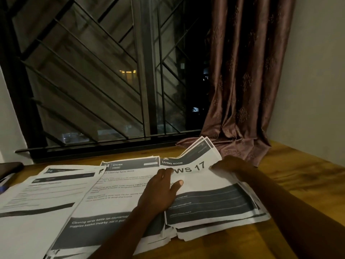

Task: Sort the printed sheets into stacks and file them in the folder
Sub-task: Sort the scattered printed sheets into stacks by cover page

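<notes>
Three piles of printed sheets lie on the wooden table. The right pile point(214, 200) is headed "LIVING ROOM" with "WS 17" showing. My left hand point(160, 191) lies flat on it, fingers spread, pressing its left part. My right hand point(231, 165) grips the far right corner of that pile and bends several sheets point(201, 150) upward. The middle pile point(115, 186) is headed "KITCHEN". A third pile point(43, 193) sits at the left. A dark flat thing point(9, 170) at the far left edge may be the folder; I cannot tell.
A brown curtain point(242, 90) hangs at the back right and drapes onto the table point(298, 174) just behind the right pile. A barred window point(93, 71) runs along the back. A wall closes the right side. Bare wood shows to the right.
</notes>
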### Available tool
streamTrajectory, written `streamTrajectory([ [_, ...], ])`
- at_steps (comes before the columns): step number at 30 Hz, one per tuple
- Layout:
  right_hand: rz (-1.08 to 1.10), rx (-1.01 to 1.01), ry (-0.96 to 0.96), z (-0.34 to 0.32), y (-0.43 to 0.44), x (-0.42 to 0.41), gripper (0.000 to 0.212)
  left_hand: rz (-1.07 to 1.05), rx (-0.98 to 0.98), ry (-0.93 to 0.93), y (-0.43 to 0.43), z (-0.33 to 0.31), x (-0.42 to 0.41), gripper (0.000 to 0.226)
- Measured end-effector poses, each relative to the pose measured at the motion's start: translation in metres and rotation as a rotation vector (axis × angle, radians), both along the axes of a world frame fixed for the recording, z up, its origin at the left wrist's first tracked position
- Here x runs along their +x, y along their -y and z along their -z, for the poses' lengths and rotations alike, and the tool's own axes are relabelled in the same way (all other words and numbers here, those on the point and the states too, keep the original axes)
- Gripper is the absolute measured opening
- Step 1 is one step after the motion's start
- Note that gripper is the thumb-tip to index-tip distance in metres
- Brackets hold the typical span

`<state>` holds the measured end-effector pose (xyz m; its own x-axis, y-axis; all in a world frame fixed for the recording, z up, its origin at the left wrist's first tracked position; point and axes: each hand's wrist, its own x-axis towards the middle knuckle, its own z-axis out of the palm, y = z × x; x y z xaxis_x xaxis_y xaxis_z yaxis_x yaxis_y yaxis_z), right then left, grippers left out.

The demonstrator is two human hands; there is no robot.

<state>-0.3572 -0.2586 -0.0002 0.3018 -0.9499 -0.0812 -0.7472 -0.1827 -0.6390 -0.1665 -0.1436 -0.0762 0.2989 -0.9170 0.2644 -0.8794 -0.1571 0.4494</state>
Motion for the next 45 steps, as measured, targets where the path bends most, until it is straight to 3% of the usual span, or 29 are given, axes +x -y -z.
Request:
streamTrajectory([
  [3, -0.059, 0.075, 0.157, -0.002, 0.006, -0.005, 0.039, -0.006, 0.018, 0.009, 0.002, 0.001, 0.0, 0.058],
  [8, -0.024, -0.053, 0.072, -0.017, 0.009, -0.026, 0.049, 0.024, -0.053, -0.085, -0.002, -0.006, -0.004, 0.065],
  [10, 0.026, -0.085, 0.151, -0.028, 0.014, -0.04, 0.051, 0.029, -0.106, -0.126, -0.005, -0.01, -0.004, 0.065],
  [13, 0.064, -0.015, 0.498, -0.046, 0.017, -0.06, 0.044, 0.02, -0.142, -0.19, -0.01, -0.015, -0.01, 0.07],
  [15, 0.026, 0.013, 0.684, -0.06, 0.014, -0.065, 0.037, 0.043, -0.205, -0.366, -0.014, -0.031, -0.019, 0.074],
  [19, -0.081, -0.097, 0.888, -0.091, 0.002, -0.062, 0.041, 0.184, -0.388, -0.997, -0.004, -0.11, -0.021, 0.08],
  [21, -0.118, -0.218, 0.947, -0.107, -0.011, -0.055, 0.042, 0.268, -0.423, -1.136, 0.001, -0.148, -0.014, 0.075],
  [24, -0.245, -0.328, 1.131, -0.128, -0.036, -0.047, 0.035, 0.351, -0.552, -1.145, -0.002, -0.188, -0.01, 0.046],
  [27, -0.369, -0.338, 1.152, -0.135, -0.052, -0.046, 0.034, 0.365, -0.61, -1.047, -0.012, -0.201, -0.015, 0.031],
  [31, -0.423, -0.19, 1.075, -0.117, -0.05, -0.048, 0.059, 0.319, -0.59, -0.992, -0.022, -0.175, -0.016, 0.043],
  [35, -0.429, -0.115, 0.985, -0.093, -0.042, -0.051, 0.05, 0.368, -0.537, -1.01, -0.026, -0.164, -0.013, 0.046],
  [39, -0.289, -0.12, 0.899, -0.079, -0.04, -0.044, 0.052, 0.313, -0.504, -1.108, -0.018, -0.154, -0.021, 0.051],
  [43, -0.268, -0.21, 1.001, -0.099, -0.041, -0.043, 0.021, 0.349, -0.549, -1.158, -0.011, -0.169, -0.025, 0.054],
  [45, -0.304, -0.183, 1.028, -0.103, -0.04, -0.044, 0.025, 0.344, -0.556, -1.151, -0.01, -0.171, -0.023, 0.055],
])
